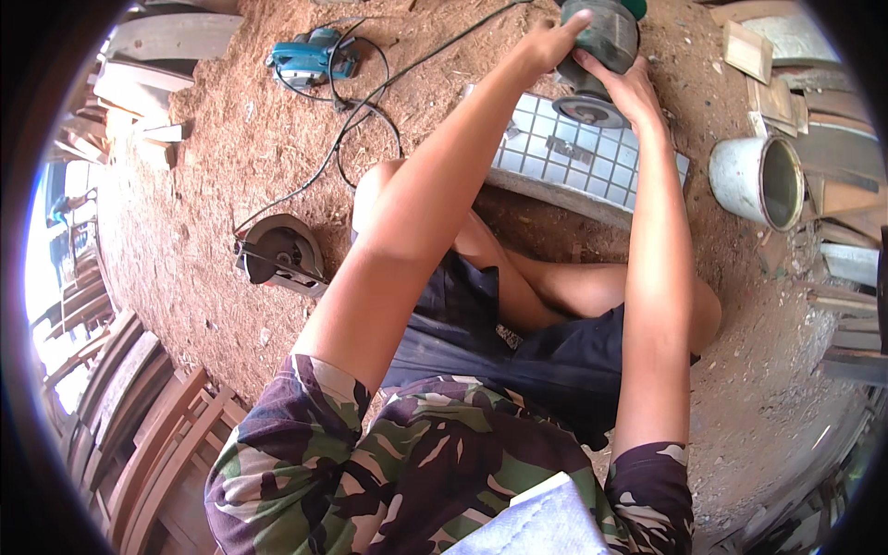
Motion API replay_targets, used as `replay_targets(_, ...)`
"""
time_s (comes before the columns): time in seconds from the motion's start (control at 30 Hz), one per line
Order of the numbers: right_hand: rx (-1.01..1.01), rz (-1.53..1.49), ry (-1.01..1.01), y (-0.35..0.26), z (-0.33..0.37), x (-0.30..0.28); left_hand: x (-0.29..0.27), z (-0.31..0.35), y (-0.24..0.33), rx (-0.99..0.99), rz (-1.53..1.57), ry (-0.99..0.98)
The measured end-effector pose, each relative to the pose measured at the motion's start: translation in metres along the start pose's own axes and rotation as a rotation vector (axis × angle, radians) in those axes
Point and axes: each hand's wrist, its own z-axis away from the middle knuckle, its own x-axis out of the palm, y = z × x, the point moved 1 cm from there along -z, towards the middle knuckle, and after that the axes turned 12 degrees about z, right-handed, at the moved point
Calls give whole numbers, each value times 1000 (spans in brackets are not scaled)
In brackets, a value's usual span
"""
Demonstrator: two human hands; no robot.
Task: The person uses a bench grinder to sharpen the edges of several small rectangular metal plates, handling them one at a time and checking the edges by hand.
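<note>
Camouflage sleeves [370,462] fill the foreground; beyond, left hand [546,42] and right hand [629,88] both clamp the green power sander [597,55], pressed onto the tiled slab [573,157] on sawdust ground [213,185].

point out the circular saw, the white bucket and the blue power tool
circular saw [280,256], head view, on its round blade guard
white bucket [740,178], head view, on its outer wall
blue power tool [310,57], head view, on its body

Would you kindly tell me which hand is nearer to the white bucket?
Right. The right hand grips the sander, left of the white bucket; the left hand is farther left.
</note>
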Motion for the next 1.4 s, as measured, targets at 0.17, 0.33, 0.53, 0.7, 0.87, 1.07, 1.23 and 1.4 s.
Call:
replay_targets(0.17,-97,30,2,1,-10,-4,20,-35,24,-116,-532,-96)
replay_targets(0.33,-218,178,-117,14,-17,-22,43,-24,-7,-160,-629,-49)
replay_targets(0.53,-205,-112,-2,10,-20,-5,39,-24,-6,290,-512,190)
replay_targets(0.7,22,-140,310,-30,16,46,-9,-67,16,208,-475,-366)
replay_targets(0.87,-191,-39,316,-5,3,37,9,-45,5,213,-467,-91)
replay_targets(1.07,-389,-217,-141,19,-15,-21,55,13,-8,-6,-383,278)
replay_targets(1.23,-241,-153,202,-21,9,28,-8,-32,-2,174,-186,-204)
replay_targets(1.4,-134,-213,143,-22,22,17,6,-15,4,48,-433,-35)
